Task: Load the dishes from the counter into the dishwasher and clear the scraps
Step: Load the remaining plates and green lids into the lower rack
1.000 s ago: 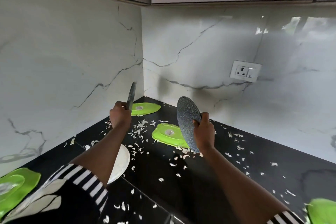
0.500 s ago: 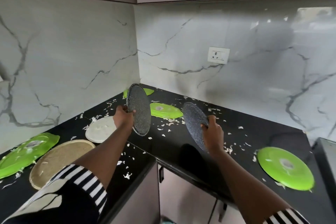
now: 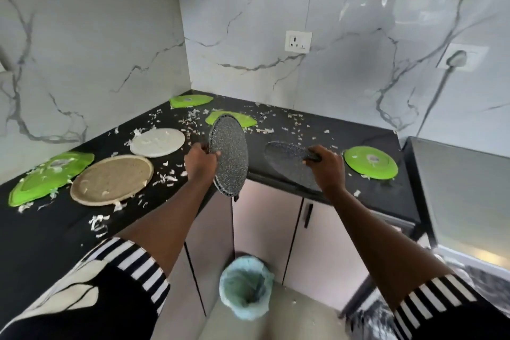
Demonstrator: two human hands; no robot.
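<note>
Head view: left hand [image 3: 200, 165] grips an upright speckled plate [image 3: 229, 156], right hand [image 3: 329, 170] grips a flatter speckled plate [image 3: 288, 156].

Left plate [image 3: 228, 154], right plate [image 3: 287, 163]: dark grey, pale-speckled. Four plates [image 3: 371, 161]: lime green. Smooth plate [image 3: 157, 142]: white. Rimmed plate [image 3: 111, 179]: tan. Worktop [image 3: 47, 232]: black. Scraps [image 3: 99, 225]: white. Wall [image 3: 91, 50]: white, grey-veined. Sleeves [image 3: 132, 259]: black-and-white stripes. Bin liner [image 3: 244, 284]: pale blue.
</note>
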